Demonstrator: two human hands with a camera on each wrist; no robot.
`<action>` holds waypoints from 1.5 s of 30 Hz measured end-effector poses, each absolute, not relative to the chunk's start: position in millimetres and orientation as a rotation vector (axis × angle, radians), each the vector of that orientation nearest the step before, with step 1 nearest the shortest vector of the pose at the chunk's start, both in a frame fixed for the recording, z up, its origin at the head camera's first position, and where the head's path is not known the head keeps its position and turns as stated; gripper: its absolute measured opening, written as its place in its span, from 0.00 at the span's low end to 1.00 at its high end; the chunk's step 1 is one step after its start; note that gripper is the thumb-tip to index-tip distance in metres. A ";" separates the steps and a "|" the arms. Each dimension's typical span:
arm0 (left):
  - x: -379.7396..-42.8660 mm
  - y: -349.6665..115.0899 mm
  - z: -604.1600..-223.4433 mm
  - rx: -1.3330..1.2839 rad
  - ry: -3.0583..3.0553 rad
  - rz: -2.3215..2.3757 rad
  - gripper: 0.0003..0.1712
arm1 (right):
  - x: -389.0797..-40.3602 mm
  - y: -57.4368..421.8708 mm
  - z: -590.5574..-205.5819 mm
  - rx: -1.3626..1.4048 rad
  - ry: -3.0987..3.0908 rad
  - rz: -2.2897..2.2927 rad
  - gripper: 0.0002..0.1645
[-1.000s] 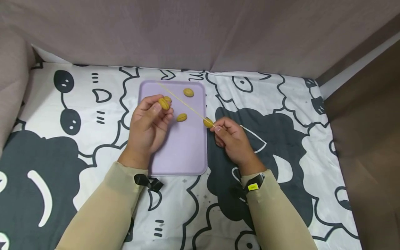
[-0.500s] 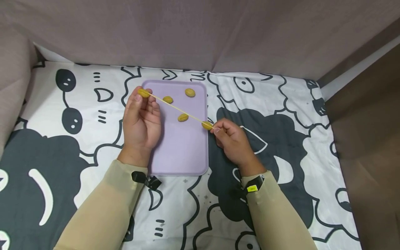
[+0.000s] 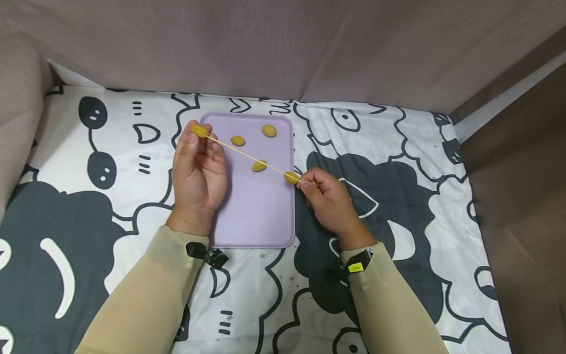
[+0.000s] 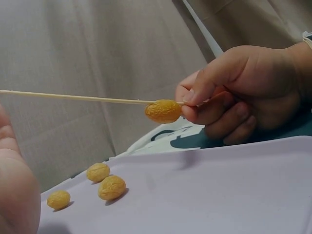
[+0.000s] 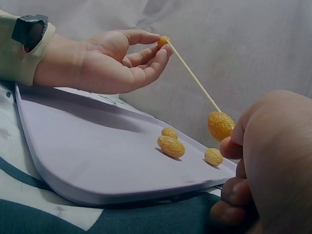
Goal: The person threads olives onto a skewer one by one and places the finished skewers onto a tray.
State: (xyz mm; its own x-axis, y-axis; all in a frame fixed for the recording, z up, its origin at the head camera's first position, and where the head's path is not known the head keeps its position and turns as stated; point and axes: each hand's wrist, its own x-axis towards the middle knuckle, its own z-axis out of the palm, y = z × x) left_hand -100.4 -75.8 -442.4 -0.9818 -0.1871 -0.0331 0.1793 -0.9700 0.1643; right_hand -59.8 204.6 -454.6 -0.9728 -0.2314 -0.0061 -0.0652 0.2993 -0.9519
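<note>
My left hand [image 3: 201,172] pinches a wrinkled yellow preserved fruit [image 3: 200,131] between thumb and fingertips over the tray's far left corner. The tip of a thin bamboo skewer [image 5: 192,73] meets that fruit; how deep it goes in is hidden. Near the skewer's other end, my right hand [image 3: 329,201] pinches the stick with thumb and forefinger. Just ahead of those fingertips, a second yellow fruit [image 4: 163,111] is threaded on the skewer. The stick slants across above the lilac tray [image 3: 252,216], from right hand up to left.
Three loose yellow fruits lie on the tray's far half: one near the far right corner [image 3: 268,131], one left of it [image 3: 237,141], one nearer the middle [image 3: 259,166]. A cartoon-print cloth [image 3: 146,206] lies beneath. Grey-brown curtains [image 3: 283,49] hang behind.
My left hand has moved left and slightly away with its fruit, bringing it from beside the skewer onto the tip. The right hand has barely moved; the skewer has tilted flatter.
</note>
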 end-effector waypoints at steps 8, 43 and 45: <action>-99.5 -75.8 -441.5 0.093 -0.243 -2.929 0.26 | -60.1 204.3 -455.0 -0.275 2.364 -1.808 0.09; -101.6 -73.8 -442.8 0.094 -0.291 -2.856 0.25 | -59.8 204.9 -455.3 -0.332 2.506 -1.677 0.07; -101.4 -73.2 -443.0 0.097 -0.312 -2.846 0.24 | -60.0 205.2 -455.9 -0.334 2.512 -1.673 0.07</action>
